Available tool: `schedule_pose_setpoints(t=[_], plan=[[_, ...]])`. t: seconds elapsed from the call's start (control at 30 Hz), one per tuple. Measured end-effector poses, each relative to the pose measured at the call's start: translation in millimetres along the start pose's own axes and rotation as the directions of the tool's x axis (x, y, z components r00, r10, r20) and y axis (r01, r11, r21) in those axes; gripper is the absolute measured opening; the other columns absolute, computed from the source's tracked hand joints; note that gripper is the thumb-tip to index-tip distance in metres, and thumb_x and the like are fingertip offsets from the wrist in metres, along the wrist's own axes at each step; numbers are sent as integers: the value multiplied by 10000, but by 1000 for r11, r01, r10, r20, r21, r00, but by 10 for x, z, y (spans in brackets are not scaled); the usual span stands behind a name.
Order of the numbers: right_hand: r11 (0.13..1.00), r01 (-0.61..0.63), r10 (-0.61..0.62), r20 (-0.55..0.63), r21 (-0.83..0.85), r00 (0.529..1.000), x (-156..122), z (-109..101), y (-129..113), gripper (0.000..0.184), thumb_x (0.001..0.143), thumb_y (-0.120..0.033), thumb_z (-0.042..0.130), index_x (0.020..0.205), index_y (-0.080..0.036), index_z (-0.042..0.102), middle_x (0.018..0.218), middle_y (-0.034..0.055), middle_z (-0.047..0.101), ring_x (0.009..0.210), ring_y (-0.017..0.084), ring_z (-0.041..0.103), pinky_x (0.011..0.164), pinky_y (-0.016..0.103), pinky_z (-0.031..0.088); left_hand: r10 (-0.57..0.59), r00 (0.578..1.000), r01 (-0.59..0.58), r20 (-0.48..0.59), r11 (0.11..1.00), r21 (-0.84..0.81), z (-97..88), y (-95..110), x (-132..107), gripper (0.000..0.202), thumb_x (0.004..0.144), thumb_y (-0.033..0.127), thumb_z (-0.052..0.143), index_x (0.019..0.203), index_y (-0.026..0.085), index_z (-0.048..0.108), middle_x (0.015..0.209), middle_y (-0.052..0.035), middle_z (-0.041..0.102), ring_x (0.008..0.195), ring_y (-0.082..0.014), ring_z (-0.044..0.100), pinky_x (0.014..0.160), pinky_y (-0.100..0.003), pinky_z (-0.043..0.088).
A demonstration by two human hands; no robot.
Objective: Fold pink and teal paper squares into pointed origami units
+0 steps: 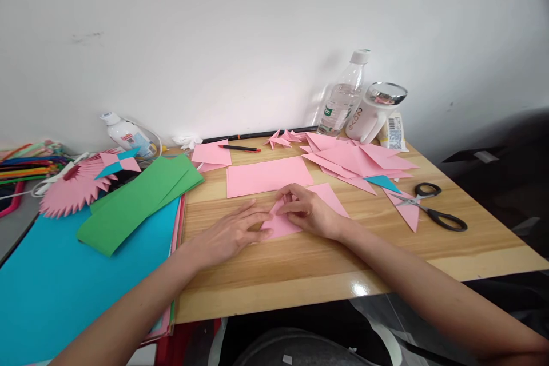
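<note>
A sheet of pink paper [330, 197] lies on the table between my hands, its left end lifted into a fold. My right hand [312, 213] has its fingers curled in a pinch on that folded part. Fingers stretched out, my left hand [242, 227] rests at the left end of the same sheet, its fingertips touching the paper's edge. Just beyond both hands is a flat pink rectangular stack of paper [268, 176]. The fingers hide part of the fold.
Scissors [422, 203] lie at right near a pile of pink folded pieces [355, 157]. A bottle [343, 97] and white mug [375, 114] stand behind. Green strips [137, 206] lie on blue sheets [107, 286] at left. A pen [240, 148] lies farther back.
</note>
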State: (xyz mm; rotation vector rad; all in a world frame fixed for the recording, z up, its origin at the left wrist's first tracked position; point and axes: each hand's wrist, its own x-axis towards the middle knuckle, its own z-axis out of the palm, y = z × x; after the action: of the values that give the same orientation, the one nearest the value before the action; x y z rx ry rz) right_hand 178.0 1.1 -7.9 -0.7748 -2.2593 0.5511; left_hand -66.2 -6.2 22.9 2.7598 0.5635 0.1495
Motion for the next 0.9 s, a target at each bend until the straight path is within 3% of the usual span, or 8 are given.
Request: schedule_pose_setpoints(t=[0.2, 0.47, 0.53, 0.67, 0.83, 0.9], plan=[[990, 26, -11, 107, -141, 994, -45, 34, -97, 204, 876, -138, 506, 922, -178, 701, 919, 81, 608, 792, 146, 573, 656, 251, 471, 42, 999, -41, -29, 999, 21, 25, -39, -20, 331, 978, 178, 372, 1219, 248, 587, 1293, -48, 580, 1331, -185, 391, 1136, -455, 287], [962, -151, 176, 95, -226, 980, 33, 47, -104, 143, 873, -151, 518, 881, -147, 661, 814, 54, 645, 676, 119, 579, 599, 211, 405, 84, 991, -76, -104, 994, 79, -14, -16, 6, 272, 953, 176, 434, 1117, 218, 647, 1215, -70, 620, 1297, -220, 411, 1085, -448, 350], [939, -241, 275, 117, -245, 954, 95, 37, -127, 111, 880, -174, 525, 875, -144, 632, 758, 33, 642, 631, 112, 568, 571, 203, 385, 75, 992, -66, -99, 994, 92, -7, -22, -3, 269, 950, 176, 441, 1112, 225, 649, 1215, -66, 616, 1287, -228, 414, 1089, -465, 336], [789, -311, 477, 208, -530, 854, 250, 67, -270, 175, 930, -264, 478, 898, -147, 604, 856, 75, 656, 719, 165, 613, 584, 234, 386, 75, 992, -65, -99, 993, 101, 3, -27, -15, 280, 956, 177, 424, 1122, 236, 642, 1215, -57, 607, 1283, -221, 405, 1108, -476, 297], [706, -252, 518, 241, -661, 820, 338, 155, -360, 190, 937, -179, 400, 1010, -140, 571, 973, 148, 627, 828, 244, 631, 574, 270, 395, 54, 994, -45, -96, 995, 94, 8, -19, -15, 292, 963, 184, 410, 1140, 250, 632, 1104, -50, 644, 1233, -215, 448, 1096, -489, 306], [689, -228, 528, 262, -688, 808, 342, 152, -313, 202, 940, -181, 382, 1046, -160, 553, 1004, 147, 618, 842, 249, 632, 580, 278, 404, 57, 993, -48, -103, 995, 89, 16, -24, -18, 290, 966, 188, 404, 1130, 247, 635, 1144, -53, 633, 1251, -222, 432, 1093, -495, 307]])
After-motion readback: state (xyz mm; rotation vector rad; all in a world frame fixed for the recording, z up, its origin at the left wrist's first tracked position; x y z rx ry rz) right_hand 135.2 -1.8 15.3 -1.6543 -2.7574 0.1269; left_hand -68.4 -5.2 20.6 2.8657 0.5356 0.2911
